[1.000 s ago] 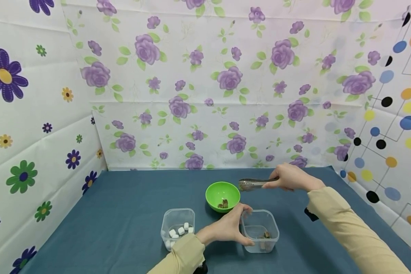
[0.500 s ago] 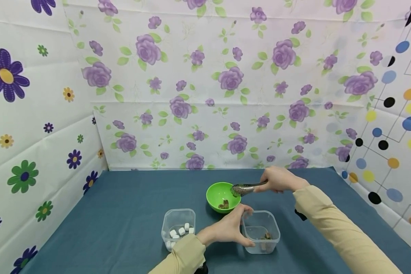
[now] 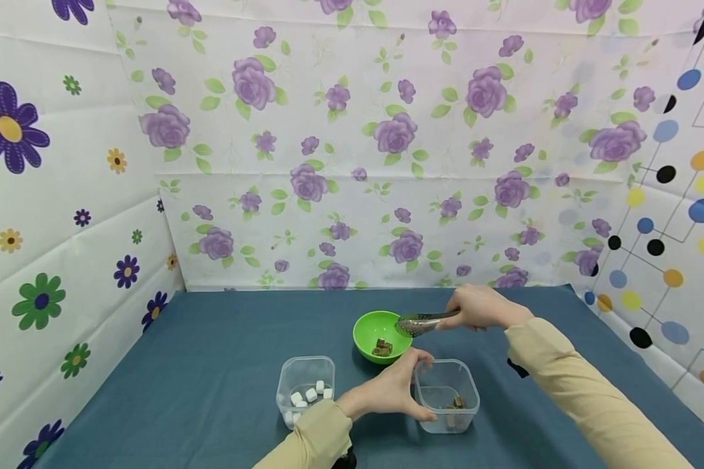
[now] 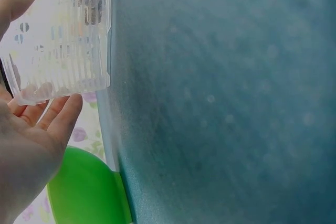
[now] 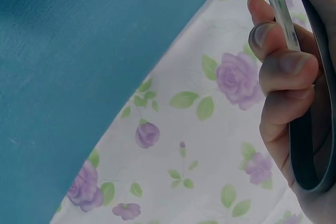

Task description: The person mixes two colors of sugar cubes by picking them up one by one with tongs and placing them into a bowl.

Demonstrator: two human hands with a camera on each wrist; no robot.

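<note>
In the head view my right hand (image 3: pixel 481 306) holds metal tongs (image 3: pixel 419 324), their perforated tips over the right rim of a green bowl (image 3: pixel 366 329). Small brown cubes (image 3: pixel 382 349) lie in the bottom of that bowl. The right wrist view has the fingers wrapped around the tongs' arms (image 5: pixel 283 17). My left hand (image 3: pixel 387 391) grips a clear plastic container (image 3: pixel 469 391) by its left side, thumb at the front and fingers at the back. A few brown pieces (image 3: pixel 457 402) sit inside it. The left wrist view shows the ribbed container wall (image 4: pixel 58 51) between thumb and fingers.
Left of my left forearm stands a second clear container (image 3: pixel 287 378) with several white cubes (image 3: pixel 311 395). A blue cloth (image 3: pixel 223 365) covers the table. Patterned sheets (image 3: pixel 352 215) rise behind and on both sides.
My right hand has brought the tongs leftward to the bowl's rim, then their tips have parted slightly. Another brown cube now shows in the bowl. The left hand has stayed on the container.
</note>
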